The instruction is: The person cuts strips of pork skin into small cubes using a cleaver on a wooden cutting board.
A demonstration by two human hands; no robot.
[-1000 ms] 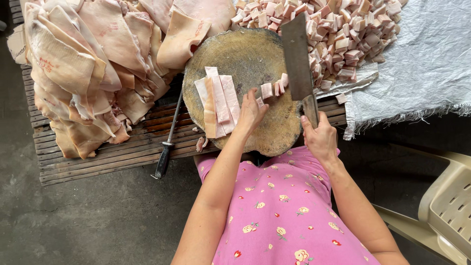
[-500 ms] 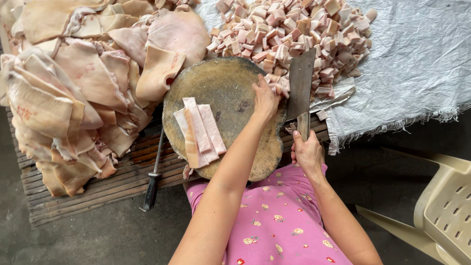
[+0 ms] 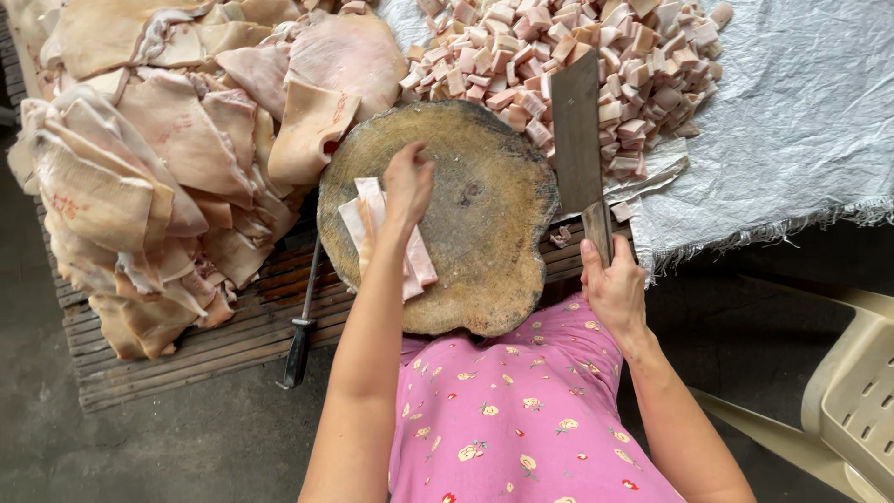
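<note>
A broad cleaver (image 3: 577,130) is held upright by its handle in the right hand (image 3: 613,289), the fingers wrapped fully around the grip at the near right edge of a round wooden chopping block (image 3: 484,214); the blade is pointed away from the body and its far part is seen against the pile of diced pork pieces (image 3: 577,65). The left hand (image 3: 408,182) is laid palm down on a small stack of pale fat-and-skin strips (image 3: 372,228) at the left side of the block, fingers loosely curled over them, so the strips are pressed rather than gripped; part of the stack is hidden under the wrist. The block is set on a slatted wooden pallet (image 3: 186,345). To its left, large slabs of pork skin (image 3: 158,158) are heaped high, one slab overlapping the block's far left rim. The diced pieces are piled on a grey woven sheet (image 3: 792,130) spread beyond and to the right of the block. A dark-handled sharpening steel (image 3: 300,326) is lying on the pallet just beside the block's left edge. A pale plastic chair (image 3: 847,391) is seen at the lower right, well apart from the hands.
</note>
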